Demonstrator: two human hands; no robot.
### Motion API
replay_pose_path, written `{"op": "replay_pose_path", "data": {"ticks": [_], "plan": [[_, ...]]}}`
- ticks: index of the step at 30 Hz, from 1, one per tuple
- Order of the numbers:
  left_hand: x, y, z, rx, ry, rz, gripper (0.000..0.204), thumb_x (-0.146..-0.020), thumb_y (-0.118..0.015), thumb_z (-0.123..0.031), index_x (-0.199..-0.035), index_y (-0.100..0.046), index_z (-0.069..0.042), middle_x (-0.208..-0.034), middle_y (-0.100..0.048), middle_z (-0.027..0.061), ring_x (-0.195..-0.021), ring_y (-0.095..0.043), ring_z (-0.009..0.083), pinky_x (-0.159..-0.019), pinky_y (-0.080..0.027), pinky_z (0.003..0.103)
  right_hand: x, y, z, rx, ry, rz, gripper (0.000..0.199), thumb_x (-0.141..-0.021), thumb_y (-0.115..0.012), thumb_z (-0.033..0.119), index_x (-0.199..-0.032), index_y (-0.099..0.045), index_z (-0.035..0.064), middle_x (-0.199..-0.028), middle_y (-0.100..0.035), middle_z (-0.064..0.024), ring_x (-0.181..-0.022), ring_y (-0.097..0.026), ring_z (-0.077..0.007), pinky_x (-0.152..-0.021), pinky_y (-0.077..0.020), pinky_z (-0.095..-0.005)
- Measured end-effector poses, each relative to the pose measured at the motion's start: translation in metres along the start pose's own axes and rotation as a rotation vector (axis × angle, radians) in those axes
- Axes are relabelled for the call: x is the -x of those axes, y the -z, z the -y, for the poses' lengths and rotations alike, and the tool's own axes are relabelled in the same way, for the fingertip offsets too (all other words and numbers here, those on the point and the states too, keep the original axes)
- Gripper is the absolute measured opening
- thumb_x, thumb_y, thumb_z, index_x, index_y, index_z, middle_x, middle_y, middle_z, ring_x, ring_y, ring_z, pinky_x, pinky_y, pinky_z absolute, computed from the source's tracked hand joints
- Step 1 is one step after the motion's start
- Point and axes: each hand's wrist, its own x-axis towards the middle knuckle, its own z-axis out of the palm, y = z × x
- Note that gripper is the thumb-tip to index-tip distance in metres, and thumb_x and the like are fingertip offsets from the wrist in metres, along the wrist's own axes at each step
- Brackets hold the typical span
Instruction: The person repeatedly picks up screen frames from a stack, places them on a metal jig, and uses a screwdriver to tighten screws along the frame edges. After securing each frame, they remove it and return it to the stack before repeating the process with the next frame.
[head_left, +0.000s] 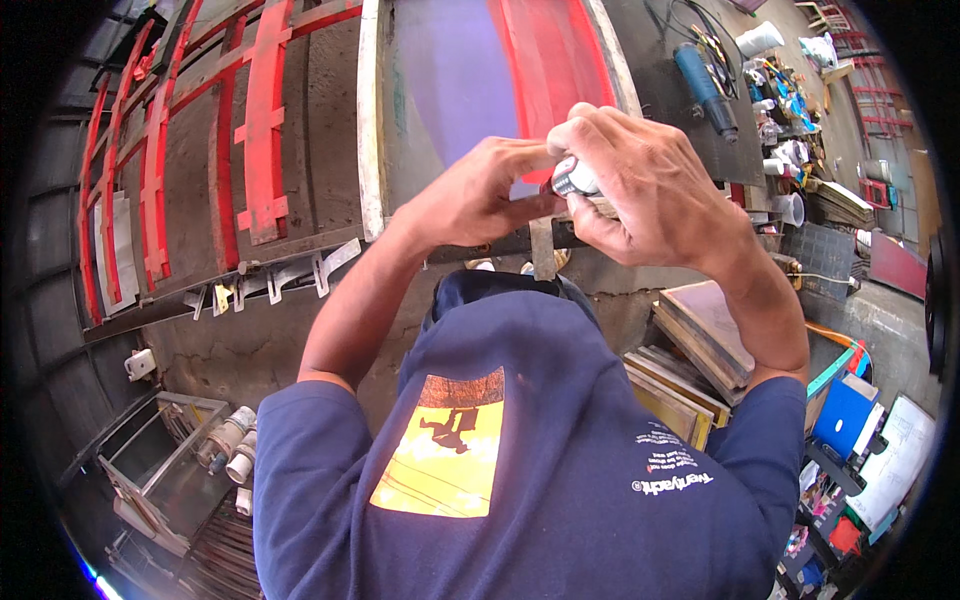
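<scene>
My right hand (650, 185) is wrapped around a small cylindrical container with a silver and white body (573, 178), held up in front of me. My left hand (478, 190) meets it from the left, fingertips pressed against the container's end. Most of the container is hidden by my fingers. Behind the hands lies a wooden-framed printing screen (372, 120) with a purple and red mesh (470, 70). My dark blue shirt with a yellow print (450, 450) fills the lower middle.
Red metal frames (262, 120) lie on a grey workbench at left. A stack of wooden-framed screens (700, 335) leans at right. A blue power tool (705, 88) and clutter sit on a far bench. White pipe pieces (232, 440) and a metal rack are lower left.
</scene>
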Motion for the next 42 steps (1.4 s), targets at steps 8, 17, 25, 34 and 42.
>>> {"op": "replay_pose_path", "data": {"ticks": [8, 17, 25, 34, 42], "plan": [[-0.012, -0.013, -0.005, -0.106, -0.135, -0.171, 0.042, -0.074, -0.081, -0.008, -0.11, -0.061, 0.002, -0.082, -0.066, 0.0143, -0.076, -0.064, 0.0375, -0.072, -0.053, 0.04, 0.0, -0.005, 0.0, 0.032, -0.089, -0.037, 0.027, -0.094, -0.061, 0.032, -0.101, -0.059, 0.0057, -0.078, -0.068, -0.0149, -0.075, -0.071, -0.0341, -0.065, -0.0549, -0.0457], [-0.006, -0.007, 0.001, -0.105, 0.051, -0.055, 0.04, -0.076, -0.081, -0.007, -0.111, -0.064, 0.0, -0.096, -0.069, 0.0192, -0.084, -0.067, 0.0378, -0.069, -0.05, 0.044, -0.002, -0.003, 0.0, 0.039, -0.152, 0.037, 0.027, -0.089, -0.065, 0.026, -0.102, -0.056, 0.0053, -0.082, -0.065, -0.0151, -0.078, -0.069, -0.0346, -0.071, -0.0548, -0.0454], [-0.003, -0.004, -0.006, -0.129, 0.069, -0.081, 0.051, -0.077, -0.078, -0.008, -0.123, -0.06, 0.001, -0.1, -0.069, 0.0173, -0.091, -0.068, 0.0351, -0.08, -0.053, 0.042, -0.004, -0.002, 0.006, 0.055, -0.115, 0.092, 0.027, -0.084, -0.064, 0.022, -0.104, -0.057, 0.0049, -0.081, -0.066, -0.0136, -0.078, -0.07, -0.0329, -0.069, -0.0552, -0.0439], [-0.002, -0.005, -0.007, -0.249, 0.008, -0.149, 0.051, -0.072, -0.082, -0.01, -0.117, -0.062, 0.001, -0.095, -0.07, 0.0161, -0.086, -0.069, 0.0306, -0.082, -0.053, 0.04, -0.006, -0.006, 0.006, 0.068, -0.049, -0.014, 0.029, -0.084, -0.068, 0.028, -0.101, -0.058, 0.0066, -0.075, -0.064, -0.0132, -0.069, -0.069, -0.033, -0.065, -0.0549, -0.0443], [-0.003, -0.007, 0.005, -0.235, 0.082, -0.075, 0.053, -0.076, -0.083, -0.02, -0.12, -0.059, -0.002, -0.091, -0.068, 0.0128, -0.084, -0.068, 0.0323, -0.076, -0.053, 0.042, 0.0, 0.002, 0.008, 0.03, -0.102, 0.058, 0.028, -0.086, -0.066, 0.025, -0.106, -0.059, 0.0059, -0.087, -0.065, -0.013, -0.072, -0.07, -0.0318, -0.066, -0.0549, -0.044]]}}
